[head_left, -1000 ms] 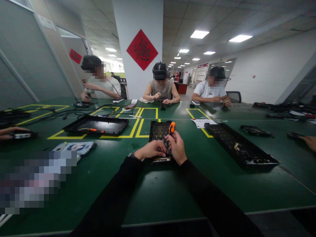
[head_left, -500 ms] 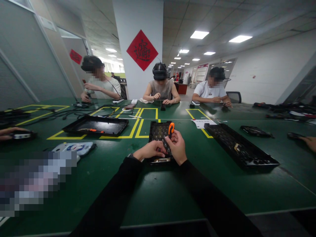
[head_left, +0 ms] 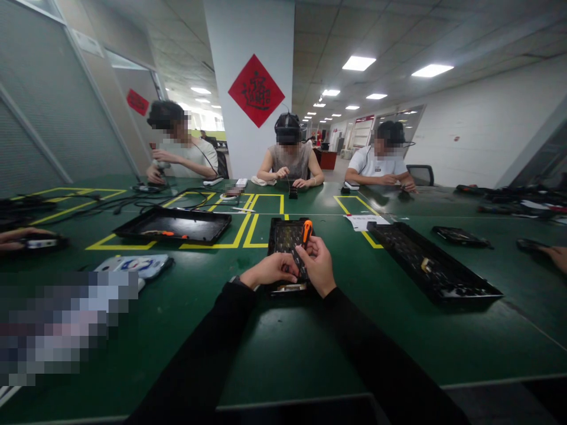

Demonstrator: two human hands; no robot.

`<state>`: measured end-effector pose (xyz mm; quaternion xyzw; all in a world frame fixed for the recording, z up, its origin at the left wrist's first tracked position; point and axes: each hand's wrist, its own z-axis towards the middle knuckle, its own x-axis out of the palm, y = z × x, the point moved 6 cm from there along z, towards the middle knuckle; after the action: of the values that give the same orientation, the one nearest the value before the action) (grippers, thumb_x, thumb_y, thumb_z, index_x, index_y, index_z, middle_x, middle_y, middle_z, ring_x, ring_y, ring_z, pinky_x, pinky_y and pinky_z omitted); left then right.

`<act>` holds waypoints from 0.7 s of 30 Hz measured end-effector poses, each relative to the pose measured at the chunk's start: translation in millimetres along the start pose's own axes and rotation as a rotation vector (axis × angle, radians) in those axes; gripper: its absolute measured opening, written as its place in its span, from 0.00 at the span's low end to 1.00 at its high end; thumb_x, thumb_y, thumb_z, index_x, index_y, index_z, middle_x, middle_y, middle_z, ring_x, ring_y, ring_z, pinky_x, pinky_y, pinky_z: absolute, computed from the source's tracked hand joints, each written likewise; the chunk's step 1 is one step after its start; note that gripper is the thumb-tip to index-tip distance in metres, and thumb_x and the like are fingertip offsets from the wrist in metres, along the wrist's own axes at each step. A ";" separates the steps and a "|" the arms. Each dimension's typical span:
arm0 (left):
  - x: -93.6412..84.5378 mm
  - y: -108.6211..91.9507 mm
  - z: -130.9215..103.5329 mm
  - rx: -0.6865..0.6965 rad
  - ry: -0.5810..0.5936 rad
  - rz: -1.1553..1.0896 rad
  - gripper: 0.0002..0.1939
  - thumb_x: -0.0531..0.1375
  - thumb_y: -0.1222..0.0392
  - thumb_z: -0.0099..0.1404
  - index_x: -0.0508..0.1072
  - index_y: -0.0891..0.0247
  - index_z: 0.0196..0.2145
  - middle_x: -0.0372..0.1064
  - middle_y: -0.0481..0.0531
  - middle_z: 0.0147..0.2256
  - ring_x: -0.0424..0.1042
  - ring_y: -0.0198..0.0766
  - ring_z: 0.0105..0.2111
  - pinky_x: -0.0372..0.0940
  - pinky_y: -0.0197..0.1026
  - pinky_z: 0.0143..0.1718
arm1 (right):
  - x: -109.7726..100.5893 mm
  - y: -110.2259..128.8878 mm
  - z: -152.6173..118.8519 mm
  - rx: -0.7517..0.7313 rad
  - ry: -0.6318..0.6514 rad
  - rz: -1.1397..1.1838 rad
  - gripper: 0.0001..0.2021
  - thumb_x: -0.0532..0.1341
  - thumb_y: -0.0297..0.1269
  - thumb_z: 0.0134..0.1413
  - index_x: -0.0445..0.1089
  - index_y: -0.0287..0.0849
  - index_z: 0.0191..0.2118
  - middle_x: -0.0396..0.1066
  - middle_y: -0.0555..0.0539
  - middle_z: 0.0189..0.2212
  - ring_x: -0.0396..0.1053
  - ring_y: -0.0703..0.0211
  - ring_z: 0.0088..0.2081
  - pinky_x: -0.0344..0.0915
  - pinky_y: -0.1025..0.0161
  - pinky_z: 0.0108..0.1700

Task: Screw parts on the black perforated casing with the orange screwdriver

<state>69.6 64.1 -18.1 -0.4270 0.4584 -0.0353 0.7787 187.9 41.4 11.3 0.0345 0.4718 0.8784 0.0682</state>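
My right hand is closed round a screwdriver with an orange and black handle, held nearly upright, handle end up. My left hand is pinched close beside it, near the tool's lower end; what its fingers hold is hidden. Both hands are over a black tray directly before me, which has small dark parts in its floor. A light-coloured metal piece shows at the tray's near end, below my hands. The screwdriver's tip cannot be made out.
Left lies a black tray with orange bits; right, a long black tray with small parts. A phone in a light case lies near left, a dark device far right. Several people sit around the green table. Cables run at left.
The orange screwdriver handle has turned slightly in my right hand, showing more of its black strip. Both hands stay in nearly the same place.
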 end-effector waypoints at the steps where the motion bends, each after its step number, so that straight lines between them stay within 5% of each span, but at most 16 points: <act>1: -0.3 -0.2 -0.2 -0.001 -0.001 0.005 0.13 0.64 0.55 0.52 0.74 0.67 0.32 0.68 0.50 0.31 0.66 0.33 0.31 0.59 0.34 0.32 | -0.6 -0.1 -0.1 0.002 -0.006 -0.003 0.14 0.60 0.39 0.49 0.64 0.39 0.42 0.70 0.48 0.32 0.66 0.63 0.30 0.64 0.65 0.34; 16: -1.4 -3.3 -1.1 -0.008 0.003 0.009 0.12 0.64 0.56 0.52 0.74 0.67 0.32 0.68 0.51 0.32 0.66 0.34 0.33 0.60 0.35 0.34 | 0.3 0.8 -0.2 0.021 0.019 0.036 0.15 0.58 0.39 0.51 0.66 0.40 0.44 0.68 0.48 0.32 0.65 0.62 0.31 0.64 0.67 0.30; 21: -2.0 -3.5 -1.4 -0.010 -0.004 0.036 0.12 0.64 0.56 0.52 0.74 0.67 0.32 0.68 0.51 0.33 0.66 0.33 0.32 0.59 0.34 0.34 | 3.9 -2.6 -1.8 0.071 0.075 0.068 0.17 0.57 0.41 0.52 0.65 0.41 0.47 0.66 0.49 0.29 0.64 0.65 0.27 0.61 0.71 0.21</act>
<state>68.5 61.8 -14.6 -0.4228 0.4645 -0.0182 0.7779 184.0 42.0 8.1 0.0200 0.5034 0.8636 0.0196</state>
